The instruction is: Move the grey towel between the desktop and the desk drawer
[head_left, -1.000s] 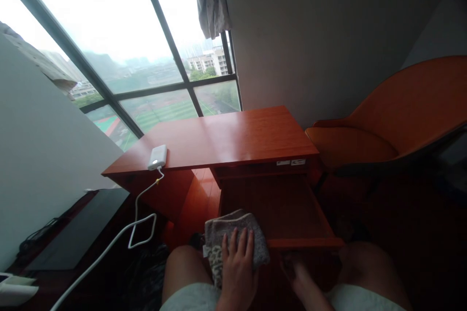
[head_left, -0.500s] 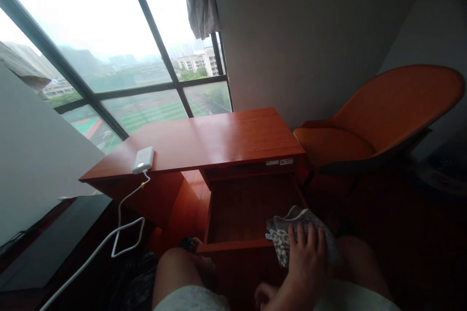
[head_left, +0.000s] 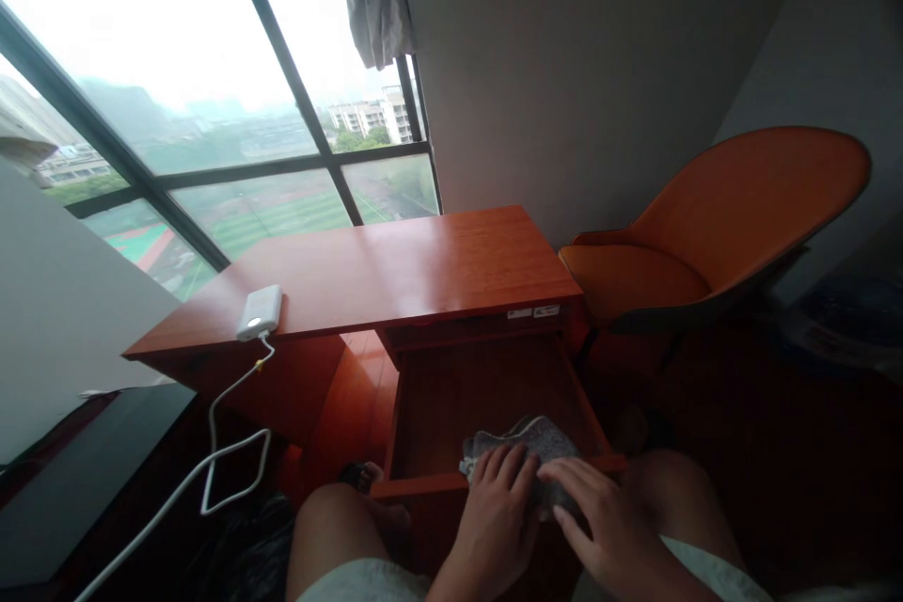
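A grey patterned cloth lies bunched over the front edge of the pulled-out desk drawer. My left hand is on the left part of the cloth, its fingers bent over it and its thumb hidden. At the cloth's right side is my right hand, with fingers curved over the fabric and the thumb below them. Part of the cloth is covered by both hands. The bare wooden bottom of the drawer shows behind the cloth.
A reddish wooden desk stands before the window. On its left end sits a white power bank with a white cable hanging down to the left. An orange chair is at the right. My knees flank the drawer.
The cloth has moved left onto the drawer's front edge from above my right knee. Both hands are now on it, where one was visibly on top before. The view has shifted slightly right.
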{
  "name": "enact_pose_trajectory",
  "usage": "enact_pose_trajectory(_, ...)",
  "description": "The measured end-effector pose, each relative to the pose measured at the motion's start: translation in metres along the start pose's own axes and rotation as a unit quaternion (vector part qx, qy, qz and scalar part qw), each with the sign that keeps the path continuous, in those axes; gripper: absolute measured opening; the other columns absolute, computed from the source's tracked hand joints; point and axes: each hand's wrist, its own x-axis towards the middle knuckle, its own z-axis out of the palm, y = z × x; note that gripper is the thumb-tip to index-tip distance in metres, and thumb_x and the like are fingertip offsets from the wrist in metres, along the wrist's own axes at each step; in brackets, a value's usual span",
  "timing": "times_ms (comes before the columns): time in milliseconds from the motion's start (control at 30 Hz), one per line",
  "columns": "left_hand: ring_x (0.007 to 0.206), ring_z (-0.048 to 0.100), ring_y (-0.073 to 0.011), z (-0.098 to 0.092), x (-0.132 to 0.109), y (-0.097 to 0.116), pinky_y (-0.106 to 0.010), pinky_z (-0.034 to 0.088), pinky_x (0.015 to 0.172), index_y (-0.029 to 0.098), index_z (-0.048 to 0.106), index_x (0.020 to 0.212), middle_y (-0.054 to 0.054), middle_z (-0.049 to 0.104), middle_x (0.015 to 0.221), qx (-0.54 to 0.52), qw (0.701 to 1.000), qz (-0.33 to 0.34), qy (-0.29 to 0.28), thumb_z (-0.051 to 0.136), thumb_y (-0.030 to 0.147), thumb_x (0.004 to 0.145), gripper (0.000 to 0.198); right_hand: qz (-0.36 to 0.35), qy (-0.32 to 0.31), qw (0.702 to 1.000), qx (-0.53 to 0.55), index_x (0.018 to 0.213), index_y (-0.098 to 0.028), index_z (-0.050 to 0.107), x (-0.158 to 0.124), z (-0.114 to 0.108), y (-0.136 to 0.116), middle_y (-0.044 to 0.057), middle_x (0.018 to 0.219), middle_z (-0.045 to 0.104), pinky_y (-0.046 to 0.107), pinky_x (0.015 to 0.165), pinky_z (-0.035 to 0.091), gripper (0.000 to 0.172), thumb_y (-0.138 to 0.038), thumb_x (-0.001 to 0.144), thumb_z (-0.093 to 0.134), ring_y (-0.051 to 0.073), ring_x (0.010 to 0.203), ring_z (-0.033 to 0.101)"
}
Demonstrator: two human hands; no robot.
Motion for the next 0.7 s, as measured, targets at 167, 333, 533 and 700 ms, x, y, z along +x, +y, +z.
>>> enact_pose_trajectory(167,0.128,0.053,-0.0235,-0.01,-0.022,-0.023,-0.046,0.041,0.112,0.025,0.053,0.136,-0.007,0.059,0.139,-0.001,0.999,-0.021,0.048,0.048,0.013,0.084,0.054,-0.082,-0.099,0.982,-0.136,0.151,-0.03,0.028,0.034,0.031,0.002,0.003,0.161,0.032,0.052,0.125,0.018,0.087,-0.017,0.069,0.057,0.027,0.148,0.028)
enact_pose_trajectory(333,0.124,0.057,-0.0282,-0.028,-0.064,-0.086,-0.052,0.041,0.11,0.027,0.068,0.114,-0.006,0.068,0.126,0.04,0.98,-0.142,0.136,0.047,0.019,0.087,0.035,-0.121,-0.029,0.952,-0.279,0.152,-0.031,0.025,0.043,0.061,0.03,0.01,0.154,0.044,0.06,0.114,0.036,0.098,-0.006,0.063,0.06,0.036,0.137,0.045)
enact_pose_trajectory(533,0.127,0.055,-0.0321,-0.047,-0.109,-0.153,-0.045,0.04,0.111,0.016,0.06,0.125,-0.014,0.062,0.133,-0.12,0.891,-0.376,0.224,0.054,0.042,0.083,0.05,-0.188,0.154,0.875,-0.419,0.143,-0.033,0.043,0.033,0.038,0.085,0.005,0.12,0.072,0.042,0.094,0.056,0.082,0.006,0.071,0.044,0.024,0.107,0.067)
enact_pose_trajectory(700,0.133,0.051,-0.0304,-0.037,-0.113,-0.162,-0.04,0.036,0.115,0.016,0.059,0.123,-0.013,0.063,0.134,-0.34,0.816,-0.427,0.189,0.056,0.058,0.079,0.061,-0.163,0.123,0.905,-0.373,0.143,-0.03,0.044,0.009,-0.001,0.129,0.001,0.137,0.063,0.04,0.108,0.048,0.084,0.006,0.067,0.041,0.02,0.125,0.057)
